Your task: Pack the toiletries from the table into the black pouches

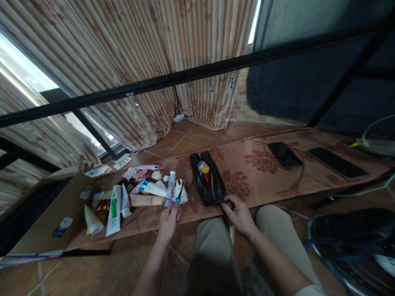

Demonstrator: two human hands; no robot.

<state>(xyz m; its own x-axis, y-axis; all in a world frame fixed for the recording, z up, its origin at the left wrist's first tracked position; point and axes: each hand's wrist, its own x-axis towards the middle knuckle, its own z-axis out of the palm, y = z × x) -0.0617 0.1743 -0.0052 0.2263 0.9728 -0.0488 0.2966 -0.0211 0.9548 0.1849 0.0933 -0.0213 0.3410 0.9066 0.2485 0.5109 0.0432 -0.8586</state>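
1. On the cloth-covered surface, just in front of the person's knees, stands the black pouch, open along its top, its long sides parted.
2. At the near end of the pouch, the right hand has a narrow grip, fingertips seemingly pinching the edge or a zip tab; which one, I cannot tell.
3. The left hand also has a narrow grip, holding a slim blue-ended tool that points away from the person, over the near edge of the cosmetics pile.
4. The step in hand appears to be handling this tool at the pile while the pouch is steadied. A next move calls for a firm right-hand hold and a lift that clears the tubes.
5. Dark and boxy, the pouch looks soft-walled, with a yellow-capped container and something red inside. The tool is thin, its exact kind too small to tell.
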